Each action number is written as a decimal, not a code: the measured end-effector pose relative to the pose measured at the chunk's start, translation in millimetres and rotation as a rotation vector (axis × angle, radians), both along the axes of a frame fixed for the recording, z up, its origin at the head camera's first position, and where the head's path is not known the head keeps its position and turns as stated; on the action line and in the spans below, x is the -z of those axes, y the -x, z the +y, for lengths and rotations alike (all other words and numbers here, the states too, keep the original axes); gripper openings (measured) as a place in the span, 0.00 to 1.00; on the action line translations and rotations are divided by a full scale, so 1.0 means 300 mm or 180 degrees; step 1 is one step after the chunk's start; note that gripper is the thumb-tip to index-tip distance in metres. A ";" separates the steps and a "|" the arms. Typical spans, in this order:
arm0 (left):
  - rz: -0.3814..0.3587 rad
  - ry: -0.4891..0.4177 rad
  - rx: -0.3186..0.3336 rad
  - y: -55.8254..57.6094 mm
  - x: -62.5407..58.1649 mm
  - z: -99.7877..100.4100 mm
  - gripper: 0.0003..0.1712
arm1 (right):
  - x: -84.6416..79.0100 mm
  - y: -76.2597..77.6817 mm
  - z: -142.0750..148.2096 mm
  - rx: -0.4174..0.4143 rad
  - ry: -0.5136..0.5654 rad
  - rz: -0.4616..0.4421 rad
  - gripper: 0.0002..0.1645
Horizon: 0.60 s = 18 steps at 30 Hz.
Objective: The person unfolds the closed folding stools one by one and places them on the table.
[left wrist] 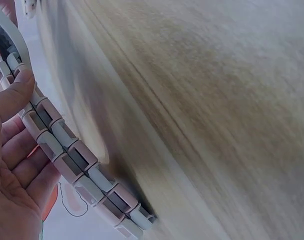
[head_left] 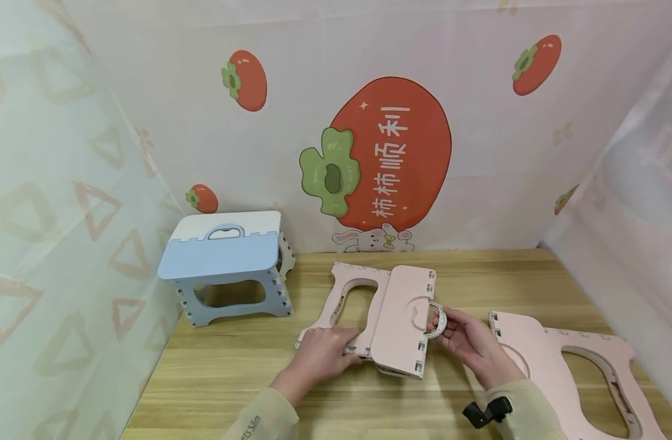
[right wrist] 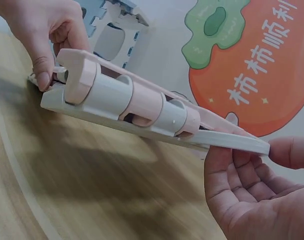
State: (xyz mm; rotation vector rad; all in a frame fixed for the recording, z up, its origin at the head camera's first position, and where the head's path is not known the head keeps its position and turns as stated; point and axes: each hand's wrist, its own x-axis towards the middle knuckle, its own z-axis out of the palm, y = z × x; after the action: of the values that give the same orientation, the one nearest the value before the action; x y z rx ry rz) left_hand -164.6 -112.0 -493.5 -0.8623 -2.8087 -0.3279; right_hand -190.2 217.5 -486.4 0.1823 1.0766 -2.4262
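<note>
Between both hands is a pink-and-white folding stool [head_left: 398, 324], folded flat, its leg frame toward the left and its seat half toward the right. My left hand [head_left: 324, 354] grips the near edge of the leg frame. In the left wrist view, the thumb [left wrist: 14, 95] lies over one side of the hinged edge [left wrist: 82, 165], with fingers behind. At the stool's right side, my right hand [head_left: 473, 345] pinches the white carrying handle [head_left: 441, 321]. The right wrist view shows the handle between thumb and fingers [right wrist: 241, 175], and the stool tilted over its shadow on the table.
A blue-and-white folding stool [head_left: 220, 253] stands unfolded at the back left. Another folded pink stool [head_left: 534, 342] lies at the right, partly behind my right forearm. A fabric backdrop [head_left: 291, 153] with printed persimmons rises behind the wooden table [head_left: 231, 373].
</note>
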 end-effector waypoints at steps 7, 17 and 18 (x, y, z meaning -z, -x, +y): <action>-0.0096 -0.0055 -0.0038 0.000 -0.005 0.007 0.25 | -0.023 0.003 0.002 0.0007 0.0010 0.0146 0.18; -0.0220 -0.0162 -0.0078 0.001 -0.025 0.013 0.30 | -0.058 0.013 0.008 -0.0111 0.0250 0.0332 0.20; -0.0222 -0.0178 -0.0076 0.001 -0.026 0.013 0.30 | -0.060 0.014 0.009 -0.0122 0.0283 0.0358 0.20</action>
State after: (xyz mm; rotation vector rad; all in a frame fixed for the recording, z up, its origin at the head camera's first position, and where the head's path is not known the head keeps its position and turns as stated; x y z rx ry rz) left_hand -164.8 -108.1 -485.6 -0.8203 -2.8560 -0.4386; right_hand -194.3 220.1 -468.5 -0.0041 1.0074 -2.4688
